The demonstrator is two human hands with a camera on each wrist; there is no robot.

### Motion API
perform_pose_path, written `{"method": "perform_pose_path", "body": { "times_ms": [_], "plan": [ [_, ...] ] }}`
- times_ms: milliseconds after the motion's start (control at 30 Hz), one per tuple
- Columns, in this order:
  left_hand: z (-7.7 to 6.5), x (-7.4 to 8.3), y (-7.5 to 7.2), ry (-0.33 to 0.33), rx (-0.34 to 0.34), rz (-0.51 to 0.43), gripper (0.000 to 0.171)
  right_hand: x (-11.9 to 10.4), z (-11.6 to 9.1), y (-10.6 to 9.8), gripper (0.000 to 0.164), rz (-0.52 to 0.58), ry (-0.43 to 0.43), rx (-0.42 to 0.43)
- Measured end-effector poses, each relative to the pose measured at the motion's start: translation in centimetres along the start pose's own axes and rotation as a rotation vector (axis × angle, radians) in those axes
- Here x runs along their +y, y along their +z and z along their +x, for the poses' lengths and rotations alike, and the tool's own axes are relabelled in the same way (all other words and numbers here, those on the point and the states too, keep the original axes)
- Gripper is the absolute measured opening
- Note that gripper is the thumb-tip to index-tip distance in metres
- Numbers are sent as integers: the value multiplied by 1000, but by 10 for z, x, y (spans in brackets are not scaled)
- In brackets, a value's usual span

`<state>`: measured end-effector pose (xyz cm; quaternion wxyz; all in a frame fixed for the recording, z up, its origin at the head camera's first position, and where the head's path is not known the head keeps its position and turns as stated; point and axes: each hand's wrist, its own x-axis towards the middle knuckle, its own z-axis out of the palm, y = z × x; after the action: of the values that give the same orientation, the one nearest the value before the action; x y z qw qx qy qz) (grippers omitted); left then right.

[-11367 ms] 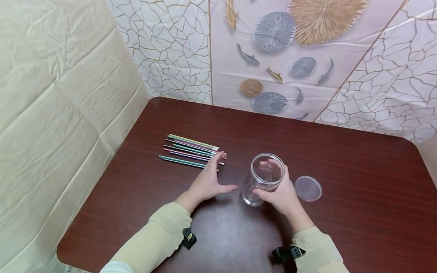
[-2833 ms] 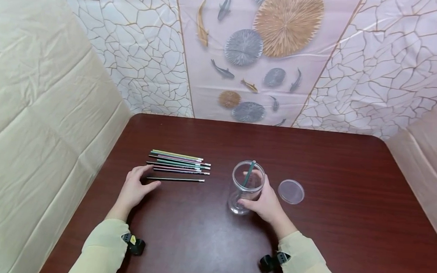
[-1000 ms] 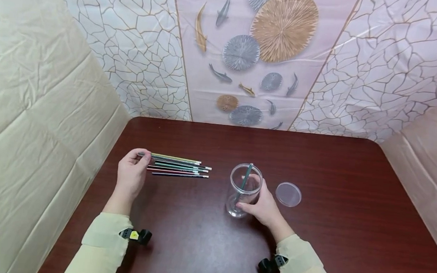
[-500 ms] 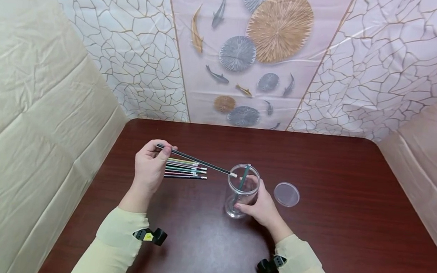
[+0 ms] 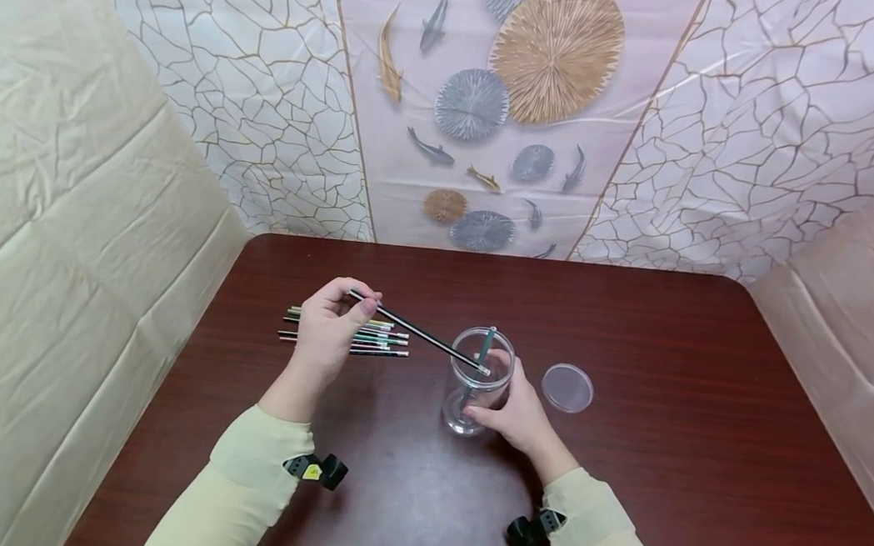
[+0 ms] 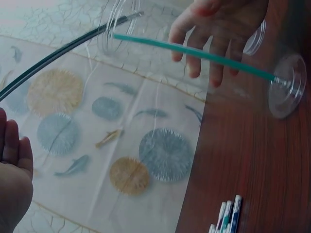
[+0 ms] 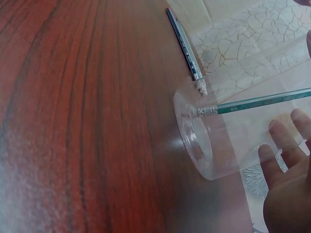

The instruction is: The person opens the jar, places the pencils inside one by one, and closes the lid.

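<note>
My left hand (image 5: 331,325) pinches a dark pencil (image 5: 422,332) near one end, in the head view. It slants down to the right, its white eraser end at the mouth of a clear jar (image 5: 466,408). My right hand (image 5: 515,407) grips that jar round its side and keeps it on the table, slightly tilted. A green pencil (image 6: 194,52) leans inside the jar, eraser end at the bottom, as the right wrist view shows too. Behind my left hand lies a row of several pencils (image 5: 384,339), partly hidden by it.
A round clear lid (image 5: 568,388) lies flat to the right of the jar. The dark red-brown table (image 5: 659,454) meets a patterned cloth (image 5: 265,129) at the back and a cream cloth (image 5: 68,284) on the left.
My left hand has picked up the dark pencil from beside the row and carried it right, its eraser end coming to the jar's mouth. My right hand keeps holding the jar.
</note>
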<state>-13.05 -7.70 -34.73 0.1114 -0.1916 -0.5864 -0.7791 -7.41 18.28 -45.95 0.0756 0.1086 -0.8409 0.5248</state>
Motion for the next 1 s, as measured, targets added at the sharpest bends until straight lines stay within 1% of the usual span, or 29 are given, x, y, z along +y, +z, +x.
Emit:
{"method": "perform_pose_path", "body": {
  "times_ms": [67,167,200,233,300,367,567,700,867,933,1000],
  "plan": [
    [0,-2,6,-3,-11,20,16,1,0,0,80,8,0,-2],
    [-1,-5,15,-17,-48,63,31,2,0,0,80,11,7,-8],
    [-2,-6,17,-23,-65,76,32,2,0,0,80,14,10,-11],
    [-2,-7,20,-27,-81,96,30,2,1,0,81,15,14,-13],
    [-3,-8,24,-35,-114,122,20,0,1,0,81,18,17,-19],
    [-4,-9,27,-37,-141,155,10,-7,0,-1,80,14,13,-22],
    [-6,-12,33,-51,-200,245,10,-34,-2,-7,75,4,-18,-25],
    [-8,-16,37,-32,-234,300,10,-37,-2,-7,75,19,-24,-26],
    [-11,-21,42,7,-295,402,9,-38,-2,-7,75,24,-11,-18],
    [-12,-23,43,28,-325,429,9,-37,-2,-7,75,16,-12,-15],
    [-13,-25,45,47,-352,434,9,-37,-1,-6,75,1,-17,-14]
  ]
}}
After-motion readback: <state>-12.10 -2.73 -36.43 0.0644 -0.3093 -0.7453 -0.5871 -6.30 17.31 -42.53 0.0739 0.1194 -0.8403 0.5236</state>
